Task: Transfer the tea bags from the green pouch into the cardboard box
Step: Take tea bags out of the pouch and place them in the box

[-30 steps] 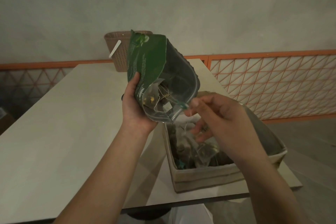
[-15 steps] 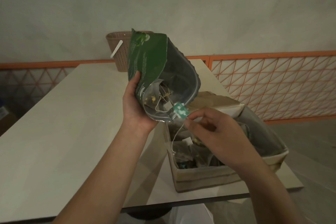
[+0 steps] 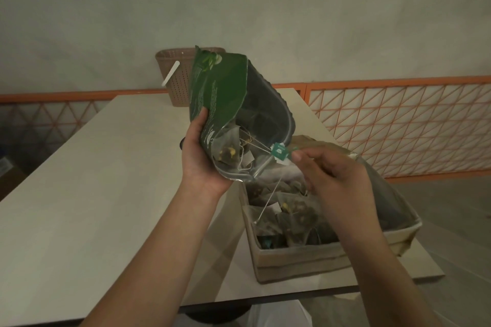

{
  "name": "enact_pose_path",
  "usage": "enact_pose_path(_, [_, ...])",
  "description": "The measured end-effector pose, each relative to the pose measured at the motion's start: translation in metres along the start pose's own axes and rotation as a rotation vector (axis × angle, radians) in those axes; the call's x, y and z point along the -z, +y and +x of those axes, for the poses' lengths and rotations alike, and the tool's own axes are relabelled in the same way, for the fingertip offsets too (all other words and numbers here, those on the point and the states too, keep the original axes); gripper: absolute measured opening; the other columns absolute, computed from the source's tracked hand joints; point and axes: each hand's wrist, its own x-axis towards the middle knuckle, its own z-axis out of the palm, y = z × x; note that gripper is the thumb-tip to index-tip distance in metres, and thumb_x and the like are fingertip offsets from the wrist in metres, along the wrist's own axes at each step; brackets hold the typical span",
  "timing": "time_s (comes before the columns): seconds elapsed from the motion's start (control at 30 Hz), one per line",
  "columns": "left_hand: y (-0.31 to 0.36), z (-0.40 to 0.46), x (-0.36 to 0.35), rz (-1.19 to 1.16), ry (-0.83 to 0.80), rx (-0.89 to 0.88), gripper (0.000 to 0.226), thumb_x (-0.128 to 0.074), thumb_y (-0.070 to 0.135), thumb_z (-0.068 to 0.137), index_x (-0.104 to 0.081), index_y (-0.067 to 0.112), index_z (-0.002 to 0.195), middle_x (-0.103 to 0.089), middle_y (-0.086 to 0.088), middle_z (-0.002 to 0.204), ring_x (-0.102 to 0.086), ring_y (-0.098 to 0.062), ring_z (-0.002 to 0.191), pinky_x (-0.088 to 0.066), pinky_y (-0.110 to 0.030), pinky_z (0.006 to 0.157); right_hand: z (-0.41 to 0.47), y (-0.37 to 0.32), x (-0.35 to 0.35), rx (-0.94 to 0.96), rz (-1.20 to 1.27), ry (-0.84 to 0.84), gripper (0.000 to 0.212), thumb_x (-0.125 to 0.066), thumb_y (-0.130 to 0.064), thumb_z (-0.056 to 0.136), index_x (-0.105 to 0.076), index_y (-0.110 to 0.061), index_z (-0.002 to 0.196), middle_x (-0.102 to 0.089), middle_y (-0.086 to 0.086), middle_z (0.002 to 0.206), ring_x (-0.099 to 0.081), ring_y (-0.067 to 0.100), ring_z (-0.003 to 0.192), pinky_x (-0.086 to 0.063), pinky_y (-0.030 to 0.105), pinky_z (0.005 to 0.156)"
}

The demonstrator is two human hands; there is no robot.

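Left hand (image 3: pixel 202 159) grips the green pouch (image 3: pixel 220 95) above the cardboard box (image 3: pixel 297 263); right hand (image 3: pixel 337 175) pinches a tea-bag tag (image 3: pixel 279 152) at its mouth.

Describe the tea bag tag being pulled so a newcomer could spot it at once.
Find the green pouch held above the cardboard box. At its clear mouth, the right hand pinches a small teal tag. It alone hangs on taut strings outside the pouch.
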Motion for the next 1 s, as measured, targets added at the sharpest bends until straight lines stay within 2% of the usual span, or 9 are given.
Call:
enact_pose_path(0.2, [0.000, 0.004, 0.005, 0.009, -0.051, 0.023, 0.068, -0.058, 0.047, 0.091, -0.046, 0.020, 0.152, -0.040, -0.009, 0.160, -0.038, -0.034, 0.147, -0.029, -0.055, 0.120, 0.002, 0.004, 0.003, -0.147, 0.128, 0.043, 0.023, -0.047, -0.025, 0.100, -0.070, -0.021, 0.100, -0.065, 0.007, 0.054, -0.048, 0.013, 0.051, -0.043, 0.017, 0.051])
enact_pose_path(0.4, [0.001, 0.002, 0.000, 0.010, -0.042, 0.000, 0.062, -0.051, 0.046, 0.094, -0.048, 0.020, 0.150, -0.044, -0.008, 0.157, -0.043, -0.033, 0.143, -0.036, -0.053, 0.116, 0.002, 0.005, 0.003, -0.147, 0.134, 0.031, 0.024, -0.041, -0.027, 0.102, -0.063, -0.017, 0.100, -0.066, 0.008, 0.057, -0.050, 0.014, 0.050, -0.043, 0.019, 0.050])
enact_pose_path(0.57, [0.002, 0.000, -0.001, 0.013, -0.024, 0.003, 0.060, -0.049, 0.048, 0.098, -0.047, 0.021, 0.152, -0.044, -0.007, 0.157, -0.049, -0.035, 0.138, -0.043, -0.053, 0.111, 0.000, 0.005, 0.004, -0.142, 0.116, 0.022, 0.023, -0.041, -0.028, 0.102, -0.061, -0.016, 0.100, -0.067, 0.007, 0.057, -0.050, 0.015, 0.051, -0.044, 0.020, 0.050])
enact_pose_path(0.73, [0.001, -0.003, -0.006, -0.002, -0.025, 0.020, 0.057, -0.046, 0.048, 0.100, -0.049, 0.020, 0.150, -0.055, -0.010, 0.146, -0.061, -0.034, 0.119, -0.057, -0.051, 0.093, 0.001, 0.009, 0.007, -0.137, 0.025, 0.054, 0.015, -0.049, -0.026, 0.099, -0.062, -0.018, 0.097, -0.066, 0.005, 0.054, -0.051, 0.015, 0.048, -0.043, 0.023, 0.050])
enact_pose_path(0.87, [0.001, -0.004, -0.006, 0.004, -0.019, 0.015, 0.056, -0.045, 0.048, 0.100, -0.049, 0.019, 0.149, -0.059, -0.009, 0.137, -0.065, -0.033, 0.112, -0.058, -0.049, 0.089, 0.003, 0.012, 0.013, -0.126, -0.162, -0.022, 0.008, -0.062, -0.023, 0.092, -0.066, -0.023, 0.099, -0.065, 0.001, 0.051, -0.050, 0.009, 0.042, -0.039, 0.016, 0.042])
enact_pose_path(1.0, [0.002, -0.004, -0.006, 0.008, -0.011, 0.018, 0.057, -0.047, 0.048, 0.100, -0.049, 0.020, 0.150, -0.058, -0.008, 0.139, -0.062, -0.033, 0.116, -0.058, -0.048, 0.089, 0.004, 0.011, 0.012, -0.134, -0.128, -0.037, 0.015, -0.060, -0.027, 0.093, -0.067, -0.023, 0.106, -0.056, -0.002, 0.044, -0.045, 0.001, 0.039, -0.037, 0.012, 0.042])
